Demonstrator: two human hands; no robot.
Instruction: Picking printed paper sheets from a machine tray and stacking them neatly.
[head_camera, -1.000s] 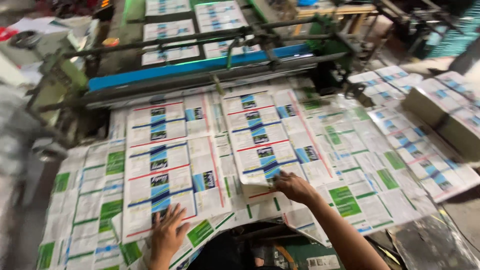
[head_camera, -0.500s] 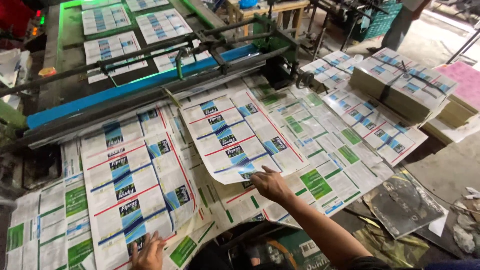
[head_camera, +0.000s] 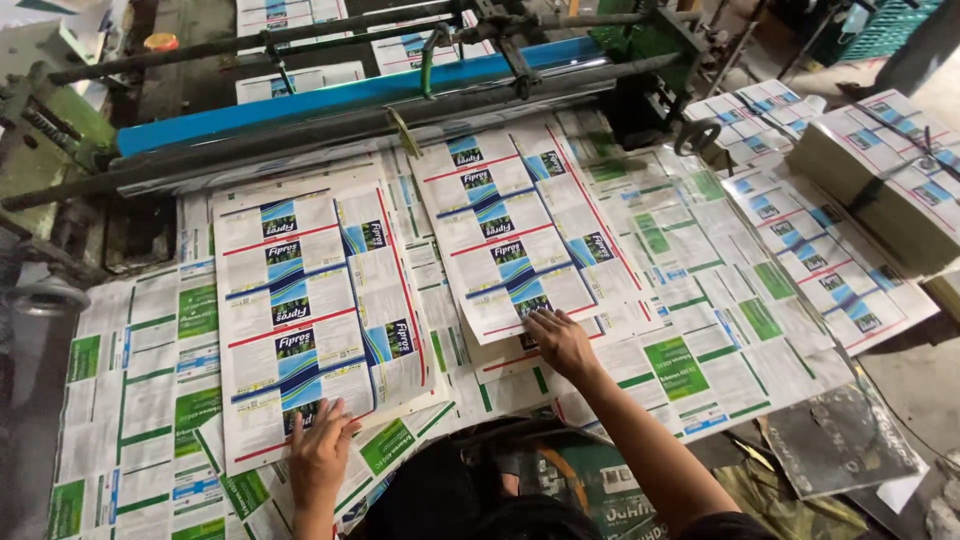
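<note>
Evidently the step in hand is the squaring-up of freshly printed sheets on the counter (head_camera: 120, 400) below the press. The left hand (head_camera: 318, 452), lower left of centre in the frame, lies flat with fingers spread on the bottom edge of the left printed sheet (head_camera: 310, 310), a white sheet with blue, red and green label panels. The right hand (head_camera: 560, 340), near the middle of the frame, presses its fingertips on the lower edge of the right printed sheet (head_camera: 520, 230), which sits tilted, its top running up toward the blue roller bar (head_camera: 330, 95). Both hands are open and well apart, pressing down and not gripping anything.

By my judgement the next move calls for sliding each sheet by its near edge so that it lines up with the layers beneath, with light, even pressure so the paper does not buckle or crease.

For room: the counter is covered edge to edge with overlapping green-panelled sheets (head_camera: 690, 350), so loose corners may catch. The roller bar and the dark machine frame close off the upper side. At the right of the frame stand bundled stacks (head_camera: 885, 170), limiting travel that way. The near edge, by the person's body, is the freest side.
</note>
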